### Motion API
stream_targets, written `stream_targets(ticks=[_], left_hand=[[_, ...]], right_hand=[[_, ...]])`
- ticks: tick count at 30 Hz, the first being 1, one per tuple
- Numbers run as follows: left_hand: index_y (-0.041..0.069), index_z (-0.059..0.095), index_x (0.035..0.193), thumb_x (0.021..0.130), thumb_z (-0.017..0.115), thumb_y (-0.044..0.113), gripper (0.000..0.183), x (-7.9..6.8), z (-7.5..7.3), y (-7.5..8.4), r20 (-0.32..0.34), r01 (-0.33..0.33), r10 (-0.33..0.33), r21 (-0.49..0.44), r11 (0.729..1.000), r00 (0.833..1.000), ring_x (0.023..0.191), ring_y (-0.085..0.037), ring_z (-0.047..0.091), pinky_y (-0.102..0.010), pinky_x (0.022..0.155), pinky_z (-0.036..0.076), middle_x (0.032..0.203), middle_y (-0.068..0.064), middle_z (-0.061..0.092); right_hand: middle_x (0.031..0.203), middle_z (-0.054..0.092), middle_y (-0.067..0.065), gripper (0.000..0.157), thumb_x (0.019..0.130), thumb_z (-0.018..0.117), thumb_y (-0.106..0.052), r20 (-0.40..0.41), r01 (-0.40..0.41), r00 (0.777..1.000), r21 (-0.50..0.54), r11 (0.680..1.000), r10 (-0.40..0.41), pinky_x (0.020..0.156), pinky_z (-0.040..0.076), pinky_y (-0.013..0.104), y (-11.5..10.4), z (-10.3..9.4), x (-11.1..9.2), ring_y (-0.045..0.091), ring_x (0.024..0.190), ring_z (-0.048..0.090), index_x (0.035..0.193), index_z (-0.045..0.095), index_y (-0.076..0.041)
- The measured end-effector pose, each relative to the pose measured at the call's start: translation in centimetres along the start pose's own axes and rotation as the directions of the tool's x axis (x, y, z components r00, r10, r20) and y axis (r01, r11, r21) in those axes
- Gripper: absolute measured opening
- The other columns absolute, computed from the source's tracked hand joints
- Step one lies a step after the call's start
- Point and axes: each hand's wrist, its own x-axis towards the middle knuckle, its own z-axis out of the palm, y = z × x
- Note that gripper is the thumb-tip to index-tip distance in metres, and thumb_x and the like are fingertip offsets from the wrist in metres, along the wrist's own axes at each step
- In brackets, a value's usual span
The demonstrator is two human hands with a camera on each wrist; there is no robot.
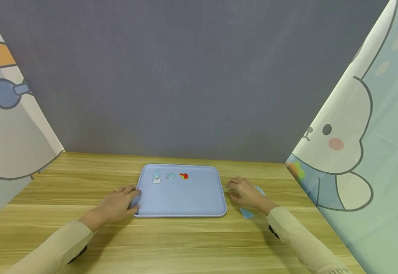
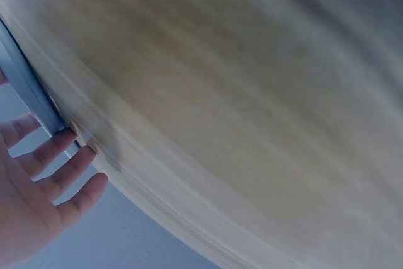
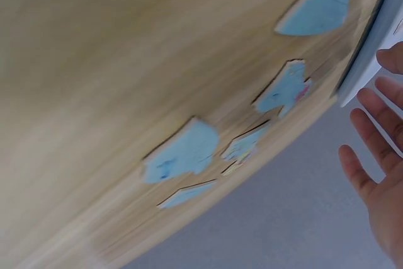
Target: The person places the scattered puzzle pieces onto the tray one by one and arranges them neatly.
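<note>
A light blue tray (image 1: 192, 198) lies on the wooden table. Near its far left corner sit a tall pale blue piece (image 1: 156, 176), a small pale blue piece (image 1: 170, 176) and a red piece (image 1: 184, 176). My left hand (image 1: 118, 203) rests at the tray's left rim, thumb and fingers spread and touching it. Beside the right rim, my right hand (image 1: 245, 192) hovers with loosely bent fingers and nothing visible in them. Several flat, pale blue jigsaw-like pieces (image 3: 182, 152) lie on the wood near it; in the head view the hand partly hides them.
The wooden table (image 1: 185, 243) runs back to a grey wall panel (image 1: 178, 83). Cartoon-printed sheets (image 1: 342, 152) stand at the left and right sides. One loose blue piece (image 1: 246, 213) lies below the right wrist.
</note>
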Motion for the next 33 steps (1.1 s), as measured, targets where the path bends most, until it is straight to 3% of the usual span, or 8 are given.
stream_targets(ticks=[12, 19, 33], left_hand=[[0.005, 0.057, 0.117, 0.082, 0.063, 0.033, 0.045, -0.1, -0.2, 0.2, -0.001, 0.002, -0.002, -0.002, 1.0, 1.0, 0.107, -0.041, 0.053, -0.059, 0.077, 0.047, 0.122, -0.02, 0.054], [0.004, 0.057, 0.117, 0.083, 0.063, 0.033, 0.045, 0.0, -0.2, 0.3, 0.0, 0.005, -0.005, -0.004, 1.0, 1.0, 0.107, -0.04, 0.053, -0.059, 0.077, 0.047, 0.122, -0.02, 0.053], [0.006, 0.057, 0.118, 0.083, 0.062, 0.034, 0.045, 0.0, 0.0, 0.1, 0.005, 0.006, -0.006, -0.005, 1.0, 1.0, 0.109, -0.041, 0.052, -0.059, 0.078, 0.046, 0.123, -0.019, 0.053]], right_hand=[[0.109, 0.062, 0.007, 0.032, 0.078, 0.07, -0.017, 0.037, -0.052, 0.998, 0.003, 0.999, 0.052, 0.086, 0.047, 0.053, 1.0, 0.0, -2.3, 0.026, 0.1, 0.057, 0.107, 0.063, -0.007], [0.107, 0.063, 0.005, 0.032, 0.078, 0.07, -0.021, 0.023, -0.083, 0.996, -0.011, 0.997, 0.083, 0.081, 0.049, 0.045, 1.6, 0.2, -3.2, 0.023, 0.097, 0.056, 0.106, 0.064, -0.008], [0.104, 0.064, 0.005, 0.033, 0.077, 0.071, -0.024, 0.023, -0.096, 0.995, -0.062, 0.993, 0.098, 0.079, 0.05, 0.045, 1.8, 0.5, -4.3, 0.022, 0.093, 0.056, 0.105, 0.064, -0.007]])
